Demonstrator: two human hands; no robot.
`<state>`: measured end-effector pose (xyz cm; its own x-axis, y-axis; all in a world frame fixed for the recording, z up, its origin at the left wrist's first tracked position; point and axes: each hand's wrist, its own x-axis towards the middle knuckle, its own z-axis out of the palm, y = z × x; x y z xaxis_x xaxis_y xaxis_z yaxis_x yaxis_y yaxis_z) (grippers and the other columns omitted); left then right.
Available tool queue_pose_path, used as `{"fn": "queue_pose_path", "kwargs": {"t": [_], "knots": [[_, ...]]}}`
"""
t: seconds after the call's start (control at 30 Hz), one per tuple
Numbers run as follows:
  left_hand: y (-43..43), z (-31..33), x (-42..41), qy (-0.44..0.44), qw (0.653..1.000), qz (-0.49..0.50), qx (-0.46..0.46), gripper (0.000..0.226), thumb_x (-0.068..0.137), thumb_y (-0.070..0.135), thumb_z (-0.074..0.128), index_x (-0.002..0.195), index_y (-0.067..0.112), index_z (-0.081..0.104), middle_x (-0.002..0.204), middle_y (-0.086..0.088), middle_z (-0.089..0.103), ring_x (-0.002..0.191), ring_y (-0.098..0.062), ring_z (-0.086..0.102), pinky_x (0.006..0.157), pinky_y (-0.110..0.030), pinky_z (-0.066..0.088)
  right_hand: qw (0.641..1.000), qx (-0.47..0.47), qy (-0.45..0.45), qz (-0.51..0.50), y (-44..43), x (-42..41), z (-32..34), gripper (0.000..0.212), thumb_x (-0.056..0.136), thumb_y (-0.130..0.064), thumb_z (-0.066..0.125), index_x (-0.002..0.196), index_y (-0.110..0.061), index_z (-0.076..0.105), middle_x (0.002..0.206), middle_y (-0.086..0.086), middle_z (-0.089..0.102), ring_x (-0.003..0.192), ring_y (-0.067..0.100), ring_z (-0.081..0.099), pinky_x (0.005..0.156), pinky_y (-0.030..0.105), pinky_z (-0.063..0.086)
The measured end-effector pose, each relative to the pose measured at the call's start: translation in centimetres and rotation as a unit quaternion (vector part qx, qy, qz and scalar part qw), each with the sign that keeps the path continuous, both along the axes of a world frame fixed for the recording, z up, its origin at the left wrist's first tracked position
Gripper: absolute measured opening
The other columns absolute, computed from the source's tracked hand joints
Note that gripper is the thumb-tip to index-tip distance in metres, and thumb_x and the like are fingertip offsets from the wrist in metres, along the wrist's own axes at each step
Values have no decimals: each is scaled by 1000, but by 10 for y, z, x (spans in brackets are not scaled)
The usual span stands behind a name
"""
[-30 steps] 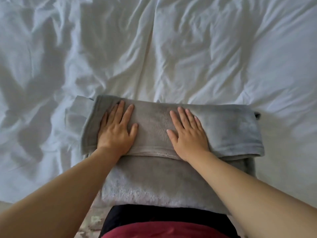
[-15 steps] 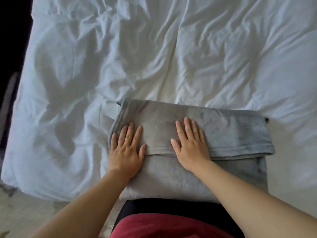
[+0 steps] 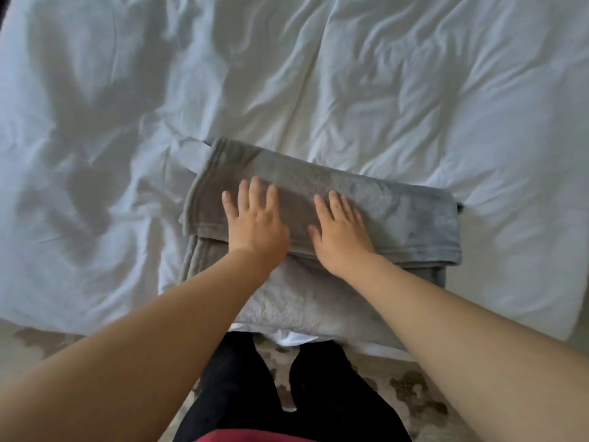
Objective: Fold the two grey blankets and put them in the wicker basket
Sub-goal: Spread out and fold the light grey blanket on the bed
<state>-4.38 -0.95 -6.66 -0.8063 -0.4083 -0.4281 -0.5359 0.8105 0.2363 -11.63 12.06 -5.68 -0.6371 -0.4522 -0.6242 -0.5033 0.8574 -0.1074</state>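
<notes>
From my remote seat I see both hands flat on the grey blanket (image 3: 398, 218), which lies folded on the near edge of the white duvet (image 3: 350, 90), its upper flap lapped over a lower layer whose paler, fuzzier face shows nearer me; the left hand (image 3: 258, 223) rests palm down with fingers spread and straight, gripping nothing, its fingertips well up on the flap and its wrist crossing the flap's near hem; the right hand (image 3: 342, 232) lies beside it, likewise open and flat, holding nothing, fingers pointing away from me; the two hands now sit much closer together than half a second ago, the left having slid inward and further up the cloth, so that thumb and thumb are near though not touching; the right has barely shifted on the blanket; the view itself has pulled back and tipped down since then; black trousers (image 3: 255, 393) and the patterned rug (image 3: 414, 393) now show below the bed's edge, where before only a dark waistband and a red garment (image 3: 242, 437) filled the bottom; the blanket's left end sits tilted, higher at the far corner; a small dark tab pokes out at its right end; I see only one blanket, and the basket is not in view.
</notes>
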Motion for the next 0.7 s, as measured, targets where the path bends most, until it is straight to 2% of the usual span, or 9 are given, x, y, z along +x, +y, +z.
{"fn": "queue_pose_path", "kwargs": {"t": [0.07, 0.17, 0.27, 0.37, 0.43, 0.57, 0.63, 0.7], "knots": [[24, 2, -2, 27, 999, -20, 32, 64, 94, 31, 33, 151, 22, 8, 160, -8, 0, 147, -27, -6, 115, -51, -8, 999, -18, 51, 2, 0, -8, -7, 60, 100, -40, 26, 153, -21, 5, 161, 8, -4, 148, 25, -7, 118, 42, -5], [49, -23, 15, -19, 997, -9, 72, 61, 97, 39, 23, 152, 30, -2, 161, -1, -10, 147, -21, -11, 116, -45, -7, 994, -10, 111, 14, 15, -23, -28, 58, 100, -42, 21, 153, -26, 3, 161, 4, -7, 147, 25, -11, 115, 44, -13], [57, -57, 25, -83, 995, -22, 49, 62, 96, 44, 14, 148, 33, -18, 157, 3, -26, 144, -17, -21, 114, -42, -15, 993, 8, 108, 49, 57, -43, -50, 59, 98, -49, 13, 151, -33, -9, 160, -4, -16, 147, 20, -16, 114, 40, -16], [67, -80, 17, -125, 992, -9, 22, 64, 93, 46, 10, 146, 31, -25, 153, 1, -34, 142, -19, -28, 110, -42, -21, 989, -8, 110, 94, 112, -65, -65, 62, 93, -54, 2, 149, -33, -16, 158, -8, -23, 145, 15, -21, 112, 33, -20], [75, -87, 12, -137, 991, 10, -7, 65, 93, 46, 10, 145, 30, -26, 153, 0, -35, 142, -20, -29, 109, -43, -23, 990, -27, 107, 86, 142, -78, -72, 63, 92, -55, 2, 148, -34, -17, 157, -10, -24, 145, 13, -23, 112, 31, -21], [86, -71, 5, -175, 982, 49, -43, 66, 93, 43, 13, 148, 29, -20, 155, -1, -30, 144, -22, -24, 113, -48, -16, 991, -19, 126, 47, 188, -90, -71, 61, 98, -51, 12, 151, -32, -9, 160, -7, -15, 147, 17, -15, 115, 33, -17], [103, -55, -6, -183, 976, 111, -32, 67, 92, 40, 16, 149, 27, -18, 157, -2, -26, 145, -25, -21, 113, -50, -13, 992, -7, 124, 29, 208, -93, -64, 60, 98, -49, 15, 151, -31, -7, 160, -6, -13, 147, 18, -14, 117, 40, -12], [132, -39, -20, -176, 967, 183, 0, 69, 93, 37, 20, 150, 23, -14, 158, -5, -21, 145, -28, -18, 114, -52, -9, 997, -3, 81, -14, 223, -98, -56, 59, 99, -49, 17, 151, -33, -6, 160, -7, -15, 147, 20, -12, 118, 45, -5]]}}
